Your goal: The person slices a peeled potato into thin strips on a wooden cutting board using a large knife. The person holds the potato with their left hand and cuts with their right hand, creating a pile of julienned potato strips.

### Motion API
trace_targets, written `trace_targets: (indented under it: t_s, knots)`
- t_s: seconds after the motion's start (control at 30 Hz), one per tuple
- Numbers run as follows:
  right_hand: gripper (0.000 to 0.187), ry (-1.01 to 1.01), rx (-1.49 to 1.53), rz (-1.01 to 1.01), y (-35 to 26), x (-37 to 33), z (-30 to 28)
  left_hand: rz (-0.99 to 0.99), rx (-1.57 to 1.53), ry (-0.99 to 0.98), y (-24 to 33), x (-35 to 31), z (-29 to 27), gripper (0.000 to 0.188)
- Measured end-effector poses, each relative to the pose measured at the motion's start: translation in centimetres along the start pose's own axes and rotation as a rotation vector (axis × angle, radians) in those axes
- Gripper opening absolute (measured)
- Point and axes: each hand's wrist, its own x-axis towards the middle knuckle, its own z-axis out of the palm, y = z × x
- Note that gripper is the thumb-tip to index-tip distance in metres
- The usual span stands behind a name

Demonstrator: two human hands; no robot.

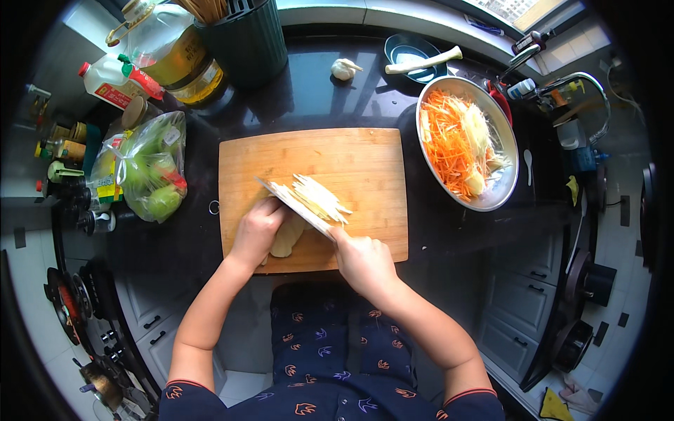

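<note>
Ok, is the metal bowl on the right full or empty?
Partly full: the metal bowl holds orange shreds and pale shreds, some wall bare.

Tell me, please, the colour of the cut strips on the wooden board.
The cut strips are pale yellowish white, best seen in the head view.

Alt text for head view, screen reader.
A person's right hand holds a knife, left hand close beside it, over a wooden board with pale slices and cut strips. Bowl of shredded vegetables at right; bag of green produce at left.
</note>
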Motion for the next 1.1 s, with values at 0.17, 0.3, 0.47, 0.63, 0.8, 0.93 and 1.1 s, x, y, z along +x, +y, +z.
trace_targets:
  t_s: [0.17,0.3,0.47,0.63,0.8,0.93,1.1]
  knots:
    - [0.016,-0.013,-0.021,-0.03,-1.0,-1.1,-1.9,0.01,0.01,-0.002,0.1,-0.2,-0.2,0.023]
    - [0.019,-0.049,-0.062,-0.016,-1.5,-1.6,-2.5,0.01,-0.013,-0.023,0.0,0.0,-0.3,0.023]
    - [0.022,-0.079,-0.104,0.038,-2.1,-1.2,-0.9,0.021,-0.005,-0.013,-0.6,-0.6,0.1,0.022]
    - [0.023,-0.027,-0.083,-0.001,-1.3,0.3,0.4,0.002,0.004,-0.008,-0.4,-0.5,0.0,0.023]
    - [0.022,0.014,0.063,0.0,-0.1,0.0,-0.5,0.02,0.045,0.014,-0.1,-0.3,-0.3,0.022]
    - [0.022,-0.006,0.083,0.025,-1.1,-1.5,-2.3,0.047,0.064,0.045,-0.1,-0.3,-0.1,0.02]
    - [0.022,-0.038,0.039,0.008,-1.1,-1.9,-2.7,0.04,0.067,0.016,-0.3,-0.5,0.0,0.018]
